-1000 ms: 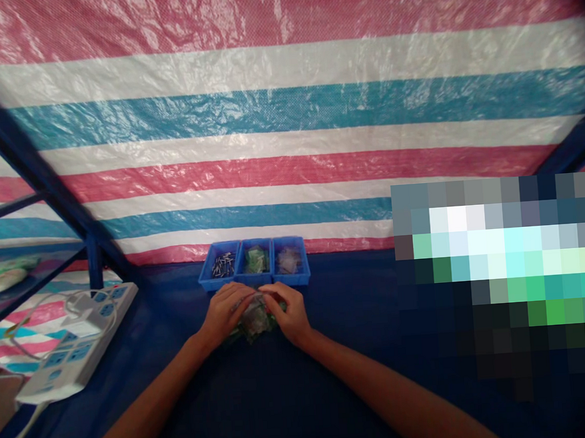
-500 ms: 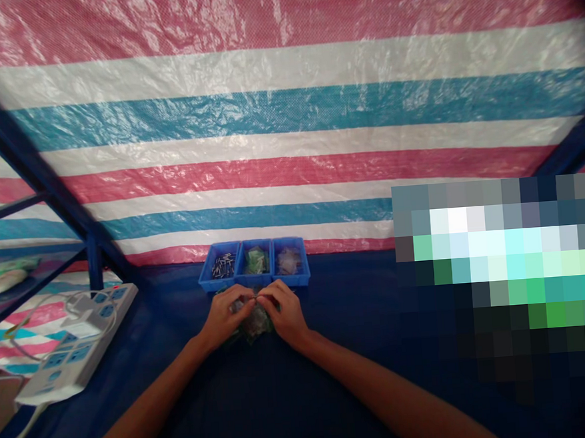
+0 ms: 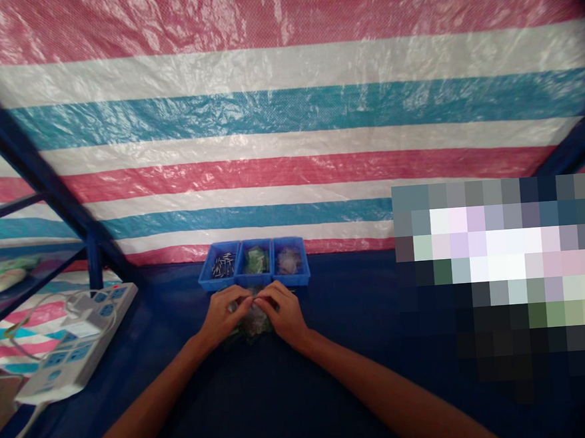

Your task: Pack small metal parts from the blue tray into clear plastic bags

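My left hand (image 3: 223, 312) and my right hand (image 3: 283, 311) meet at the middle of the table, fingertips pinching a clear plastic bag (image 3: 253, 326) with green in it. The bag's contents are mostly hidden by my fingers. Just beyond my hands stands a blue three-compartment tray (image 3: 254, 283). Its left compartment holds several small metal pins (image 3: 222, 266), the middle one green-tinted packets (image 3: 256, 260), and the right one clear bags (image 3: 289, 260). My hands are close to the tray's front wall.
A dark blue cloth (image 3: 185, 400) covers the table. Two white power strips (image 3: 76, 347) with cables lie at the left, beside a dark blue metal shelf frame (image 3: 92, 259). A striped tarp (image 3: 285, 113) hangs behind. A pixelated patch covers the right side.
My hands have drawn closer together over the bag, and their fingertips now meet. The bag stays under them, and the tray has not moved.
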Motion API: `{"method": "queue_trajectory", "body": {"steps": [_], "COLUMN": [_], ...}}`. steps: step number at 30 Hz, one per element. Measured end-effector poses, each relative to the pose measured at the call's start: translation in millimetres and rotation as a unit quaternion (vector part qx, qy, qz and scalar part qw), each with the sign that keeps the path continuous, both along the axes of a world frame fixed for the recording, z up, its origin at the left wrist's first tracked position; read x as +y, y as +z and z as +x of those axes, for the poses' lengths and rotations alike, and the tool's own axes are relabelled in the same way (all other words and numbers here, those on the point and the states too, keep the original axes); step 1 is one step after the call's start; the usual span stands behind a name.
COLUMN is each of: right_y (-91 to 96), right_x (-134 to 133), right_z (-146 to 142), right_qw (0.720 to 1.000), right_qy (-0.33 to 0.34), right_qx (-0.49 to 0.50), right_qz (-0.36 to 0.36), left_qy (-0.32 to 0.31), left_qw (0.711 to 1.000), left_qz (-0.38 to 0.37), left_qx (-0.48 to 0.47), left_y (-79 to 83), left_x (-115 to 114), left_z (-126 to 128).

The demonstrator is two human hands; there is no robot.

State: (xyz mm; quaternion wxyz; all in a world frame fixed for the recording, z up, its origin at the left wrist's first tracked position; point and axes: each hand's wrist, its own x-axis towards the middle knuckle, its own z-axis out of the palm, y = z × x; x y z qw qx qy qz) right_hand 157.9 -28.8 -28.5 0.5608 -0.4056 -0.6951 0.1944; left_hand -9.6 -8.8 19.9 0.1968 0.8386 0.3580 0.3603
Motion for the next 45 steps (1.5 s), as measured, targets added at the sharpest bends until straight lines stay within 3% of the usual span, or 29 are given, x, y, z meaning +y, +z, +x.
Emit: {"method": "queue_trajectory", "body": {"steps": [14, 33, 45], "right_y": [6.4, 7.4, 7.5], "right_x": [-1.0, -3.4, -4.5], "right_z": [3.5, 3.5, 3.3], "right_qw": [0.998, 0.998, 0.999], "right_qy": [-0.026, -0.054, -0.029], "right_qx": [0.051, 0.034, 0.033], "right_qz": [-0.014, -0.006, -0.022], "left_qy": [0.016, 0.009, -0.008], "left_qw": [1.0, 0.998, 1.0], "left_qz": [0.009, -0.056, -0.011], "left_qx": [-0.023, 0.027, -0.012], "left_y": [-2.1, -0.4, 0.9], "left_x": [5.7, 4.5, 3.5], "left_z": [-3.9, 1.8, -1.6]}}
